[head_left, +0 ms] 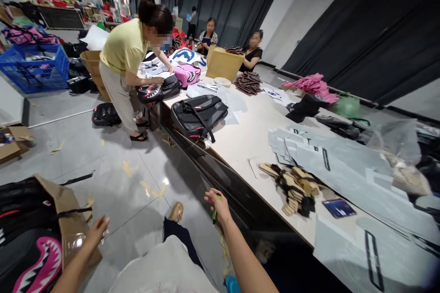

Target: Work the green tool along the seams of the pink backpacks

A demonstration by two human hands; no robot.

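Observation:
My right hand (218, 203) is closed around a slim green-handled tool (215, 215), held over the floor beside the table's edge. The tool's working end is too unclear to name. On the left, my left hand (97, 233) has its fingers stretched out and holds nothing that I can see. It is beside an open brown carton (63, 201). In that carton lie black backpacks, one with a pink shark-mouth print (43, 261). A black backpack (199, 114) lies on the white table (237, 142), ahead of my right hand.
A co-worker in a yellow shirt (125, 46) bends over another black bag (160, 89) at the table. Grey pattern sheets (343, 160), a bundle of tan and black straps (292, 187) and a phone-like dark item (339, 208) lie on the right. Tape scraps (129, 168) litter the floor.

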